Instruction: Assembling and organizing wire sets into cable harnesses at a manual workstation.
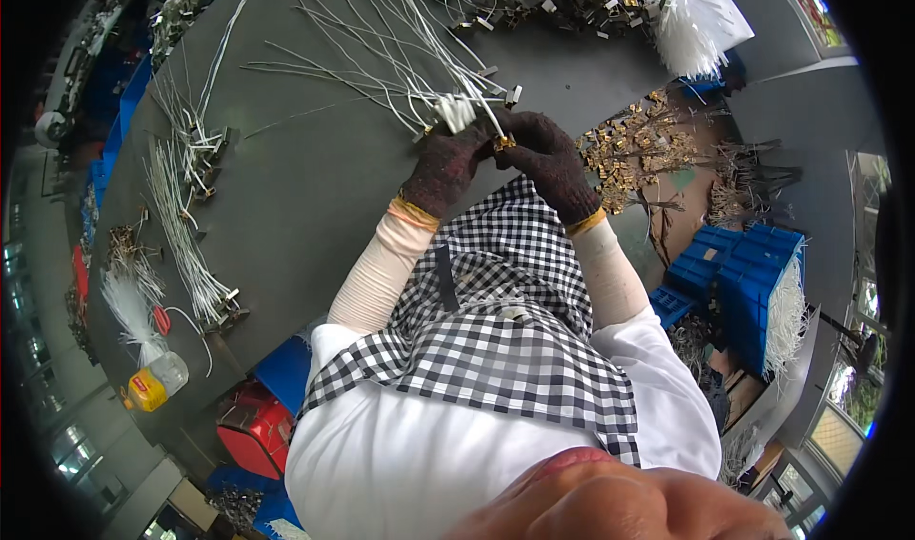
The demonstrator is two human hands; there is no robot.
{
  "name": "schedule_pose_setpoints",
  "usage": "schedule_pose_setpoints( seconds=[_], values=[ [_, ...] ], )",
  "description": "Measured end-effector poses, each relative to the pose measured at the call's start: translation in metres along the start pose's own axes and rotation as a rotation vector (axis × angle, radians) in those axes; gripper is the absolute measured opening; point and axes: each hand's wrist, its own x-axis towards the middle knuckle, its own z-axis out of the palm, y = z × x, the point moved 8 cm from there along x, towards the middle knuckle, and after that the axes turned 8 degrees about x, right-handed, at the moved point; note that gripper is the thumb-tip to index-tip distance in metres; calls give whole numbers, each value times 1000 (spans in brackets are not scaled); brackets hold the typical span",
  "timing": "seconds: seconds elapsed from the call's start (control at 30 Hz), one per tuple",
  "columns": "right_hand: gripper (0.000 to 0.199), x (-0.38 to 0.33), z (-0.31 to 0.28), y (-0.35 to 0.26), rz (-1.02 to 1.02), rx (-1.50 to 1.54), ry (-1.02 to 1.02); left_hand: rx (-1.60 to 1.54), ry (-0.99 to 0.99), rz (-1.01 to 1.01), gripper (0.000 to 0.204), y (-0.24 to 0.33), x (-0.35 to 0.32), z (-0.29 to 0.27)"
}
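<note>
Both my hands wear dark brown knit gloves and meet over the near side of the grey table. My left hand (444,170) is closed around a bundle of white wires (455,113), whose long loose ends fan out across the table away from me. Small metal-ended connectors (515,94) stick out beside the bundle. Between the two hands is a small brass-coloured terminal (504,143) at the end of a white wire. The right hand (550,166) pinches at this terminal with thumb and fingertips; the exact grip is partly hidden by the glove.
Sorted bundles of white wires with connectors (186,244) lie along the table's left. A heap of metal connectors (572,1) and white plastic strands (684,40) sits at the far right. Brass pieces (629,154) are piled right. Blue crates (762,283) and a bottle (167,376) stand nearby.
</note>
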Motion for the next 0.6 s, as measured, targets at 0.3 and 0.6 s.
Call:
schedule_pose_setpoints(
  seconds=[0.3, 0.6],
  values=[
    [40, 132, -58, -39, -539, -1145, 230, -1105, 80, -1092, 25, -95, -48, 12],
    [35, 204, -61, 4, -231, -940, 141, -1337, 48, -1008, 31, -70, -19, 26]
  ],
)
